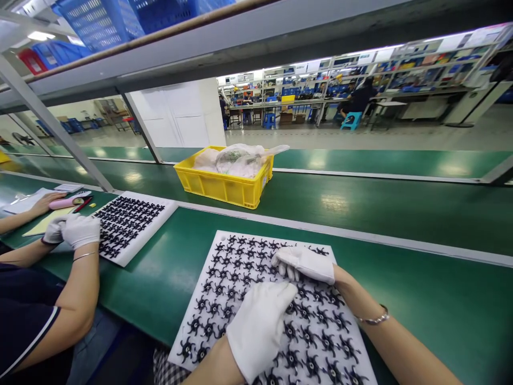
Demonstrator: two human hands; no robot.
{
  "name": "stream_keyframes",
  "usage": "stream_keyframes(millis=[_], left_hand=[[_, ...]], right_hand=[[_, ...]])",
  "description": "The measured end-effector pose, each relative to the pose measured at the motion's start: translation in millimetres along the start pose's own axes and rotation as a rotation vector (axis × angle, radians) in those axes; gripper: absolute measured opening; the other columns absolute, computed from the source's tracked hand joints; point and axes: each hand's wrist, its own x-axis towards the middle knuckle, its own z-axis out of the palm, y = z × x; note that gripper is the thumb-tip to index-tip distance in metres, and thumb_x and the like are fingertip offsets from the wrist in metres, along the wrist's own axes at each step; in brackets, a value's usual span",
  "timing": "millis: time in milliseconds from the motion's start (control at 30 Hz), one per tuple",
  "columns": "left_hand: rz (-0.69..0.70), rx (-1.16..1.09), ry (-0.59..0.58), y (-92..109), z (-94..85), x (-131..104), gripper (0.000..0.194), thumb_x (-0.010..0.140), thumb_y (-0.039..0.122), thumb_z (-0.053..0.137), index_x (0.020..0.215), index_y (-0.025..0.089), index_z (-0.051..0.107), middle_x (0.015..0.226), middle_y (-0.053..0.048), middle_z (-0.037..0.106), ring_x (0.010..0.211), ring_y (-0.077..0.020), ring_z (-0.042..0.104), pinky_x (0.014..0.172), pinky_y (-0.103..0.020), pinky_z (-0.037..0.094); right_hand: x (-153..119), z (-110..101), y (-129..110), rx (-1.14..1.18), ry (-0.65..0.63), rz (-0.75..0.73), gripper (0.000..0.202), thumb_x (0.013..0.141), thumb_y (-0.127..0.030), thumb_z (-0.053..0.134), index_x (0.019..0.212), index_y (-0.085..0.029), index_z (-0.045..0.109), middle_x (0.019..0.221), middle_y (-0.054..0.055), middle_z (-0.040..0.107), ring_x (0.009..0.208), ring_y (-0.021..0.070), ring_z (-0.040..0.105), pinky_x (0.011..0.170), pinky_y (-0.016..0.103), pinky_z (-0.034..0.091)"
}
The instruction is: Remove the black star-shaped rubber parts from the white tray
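Rows of small black bladed wheels [290,330] cover a white board [219,238] lying on the green bench. My left hand [262,323], in a white glove, is over the middle of the board, its fingers pressed together and pointing to the upper right. Whatever its fingertips hold, if anything, is hidden. My right hand [304,263], gloved too, rests over the upper right of the board with bent fingers among the wheels. Whether it grips one of them cannot be made out. The two hands are close together but apart.
Beyond the board, a yellow crate [224,187] with plastic bags stands on the green belt [360,211]. On the left, a co-worker's gloved hands [80,230] are beside a second board [132,254] of black wheels. A metal shelf [192,53] with blue baskets hangs above.
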Motion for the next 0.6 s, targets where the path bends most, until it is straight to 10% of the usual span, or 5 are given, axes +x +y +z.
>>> stream_keyframes(millis=[600], left_hand=[[-0.057, 0.015, -0.043, -5.1, 18.5, -21.8, 0.078, 0.078, -0.005, 0.037, 0.150, 0.023, 0.024, 0.138, -0.013, 0.044, 0.132, -0.0291, 0.037, 0.109, -0.052, 0.040]], right_hand=[[0.4, 3.8, -7.1, 0.019, 0.017, 0.050, 0.059, 0.089, -0.069, 0.050, 0.098, -0.012, 0.065, 0.072, 0.004, 0.065, 0.052, 0.0087, 0.053, 0.046, 0.018, 0.046]])
